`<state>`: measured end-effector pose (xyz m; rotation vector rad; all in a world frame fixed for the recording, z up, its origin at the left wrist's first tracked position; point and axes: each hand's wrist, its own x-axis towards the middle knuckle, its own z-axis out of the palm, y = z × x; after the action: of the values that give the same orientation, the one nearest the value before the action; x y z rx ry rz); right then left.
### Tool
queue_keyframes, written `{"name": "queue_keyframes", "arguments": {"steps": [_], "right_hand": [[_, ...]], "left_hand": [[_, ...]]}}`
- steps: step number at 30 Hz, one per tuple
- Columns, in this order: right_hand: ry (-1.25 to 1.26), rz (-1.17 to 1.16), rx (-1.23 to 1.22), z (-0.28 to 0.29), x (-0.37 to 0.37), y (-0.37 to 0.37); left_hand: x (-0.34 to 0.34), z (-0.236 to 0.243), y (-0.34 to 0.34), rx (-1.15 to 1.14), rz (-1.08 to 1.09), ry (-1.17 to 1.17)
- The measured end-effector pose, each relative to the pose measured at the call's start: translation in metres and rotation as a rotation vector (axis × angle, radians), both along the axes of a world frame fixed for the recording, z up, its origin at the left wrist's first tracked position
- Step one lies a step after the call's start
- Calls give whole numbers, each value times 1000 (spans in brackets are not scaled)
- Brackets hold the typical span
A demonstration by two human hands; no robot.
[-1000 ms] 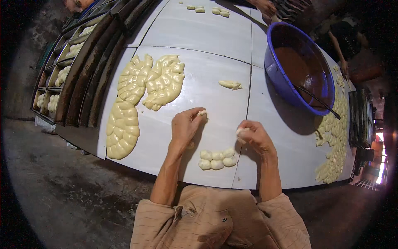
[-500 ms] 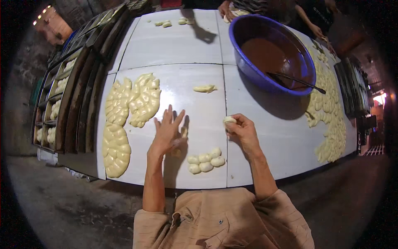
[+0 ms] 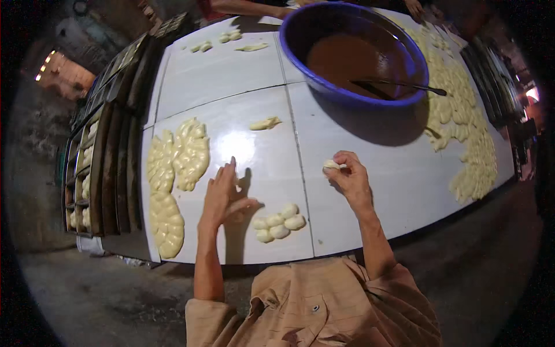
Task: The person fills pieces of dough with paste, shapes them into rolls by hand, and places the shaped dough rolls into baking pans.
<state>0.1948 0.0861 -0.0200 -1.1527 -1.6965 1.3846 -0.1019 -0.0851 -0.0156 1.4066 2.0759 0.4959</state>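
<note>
My left hand (image 3: 222, 195) is over the near left part of the table, its index finger stretched out and its thumb held apart, with nothing in it. To the right, my right hand (image 3: 352, 180) pinches a small white dough ball (image 3: 331, 165) between thumb and fingers. A tight cluster of several smooth dough balls (image 3: 279, 229) lies between my forearms, near the front edge. Farther off sits a loose strip of dough (image 3: 265, 124). Left of my left hand, flattened dough sheets (image 3: 191, 155) are dented into lumps.
A large blue-purple basin (image 3: 296, 58) of brown liquid, with a dark-handled utensil (image 3: 425, 88) in it, stands far right on the white tabletop (image 3: 231, 95). More dough (image 3: 462, 115) covers the right side. Dark trays (image 3: 104, 173) with dough balls stack at left. A co-worker's arm (image 3: 248, 7) reaches over the far edge.
My view has shifted. My left hand's spread fingers have drawn closer together; my right hand still pinches the dough ball. A co-worker's arm and another dough strip now show at the far side.
</note>
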Motion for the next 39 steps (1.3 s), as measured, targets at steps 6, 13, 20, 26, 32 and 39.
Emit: {"name": "queue_keyframes", "arguments": {"steps": [6, 13, 20, 26, 32, 39], "right_hand": [[279, 8, -295, 10, 9, 1], [96, -12, -198, 8, 24, 5], [391, 83, -423, 12, 15, 3], [911, 142, -699, 72, -10, -12], [755, 216, -667, 82, -5, 27], [227, 201, -16, 126, -23, 169]], "left_hand": [[-13, -29, -2, 189, -52, 351], [15, -9, 11, -146, -22, 349], [107, 36, 77, 768, 74, -130], [202, 10, 123, 1087, 161, -933], [212, 23, 138, 897, 201, -1222], [160, 30, 105, 465, 269, -1079]]}}
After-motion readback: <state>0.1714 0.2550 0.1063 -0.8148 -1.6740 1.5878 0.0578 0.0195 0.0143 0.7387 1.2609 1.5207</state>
